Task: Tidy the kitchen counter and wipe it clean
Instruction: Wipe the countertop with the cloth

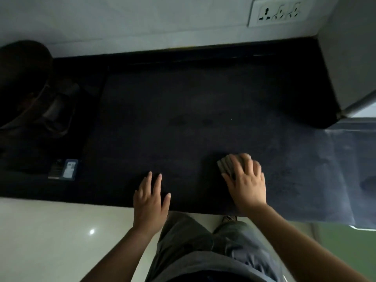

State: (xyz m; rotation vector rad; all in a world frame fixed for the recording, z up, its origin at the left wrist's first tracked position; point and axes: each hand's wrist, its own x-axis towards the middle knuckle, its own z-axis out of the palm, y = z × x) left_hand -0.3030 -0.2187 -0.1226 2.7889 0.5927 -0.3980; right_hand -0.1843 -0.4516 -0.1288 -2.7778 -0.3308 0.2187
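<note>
We look down at a dark, almost black table [183,110] that runs along a pale tiled wall [142,19]. Our right hand [247,183] lies flat on a grey cloth [227,164], fingers spread and pressing it onto the table near the front edge, right of centre. The grip here is a flat press and not a closed fist; the cloth shows only beyond the fingertips, and the hand is slightly blurred. Our left hand [151,200] rests palm down at the front edge of the table, fingers spread wide and holding nothing, well apart from the cloth.

At the far left a dark round pan [22,78] sits on what seems to be a stove; the detail there is too dim to tell. Just in front of it a small blue box [69,169] lies on the table. A white socket plate [278,11] is set in the wall at upper right, above a grey appliance [352,58] standing at the right end. Below, we see grey trousers [203,251] and a pale floor [50,231].
</note>
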